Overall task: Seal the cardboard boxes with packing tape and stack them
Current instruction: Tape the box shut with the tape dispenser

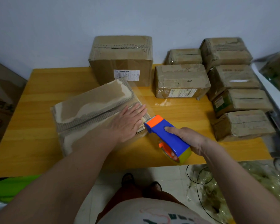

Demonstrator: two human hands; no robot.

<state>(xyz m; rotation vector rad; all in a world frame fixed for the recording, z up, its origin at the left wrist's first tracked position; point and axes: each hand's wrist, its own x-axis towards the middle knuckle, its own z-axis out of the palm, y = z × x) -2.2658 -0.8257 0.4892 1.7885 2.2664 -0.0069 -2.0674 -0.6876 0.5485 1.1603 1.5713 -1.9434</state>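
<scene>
The flat box (94, 109) lay on the desk (39, 126), in front of the big box (121, 60). The left hand (128, 122) pressed its right end with straight fingers. Just right of it, the right hand (189, 139) gripped the dispenser (165, 135), fingers curled round it

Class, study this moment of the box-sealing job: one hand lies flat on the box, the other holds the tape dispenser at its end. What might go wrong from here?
1. The left hand lies close to the tape dispenser, whose cutter edge could nick a finger.
2. The box is held only by a flat palm, so it may slide on the smooth table as the right hand pulls.
</scene>
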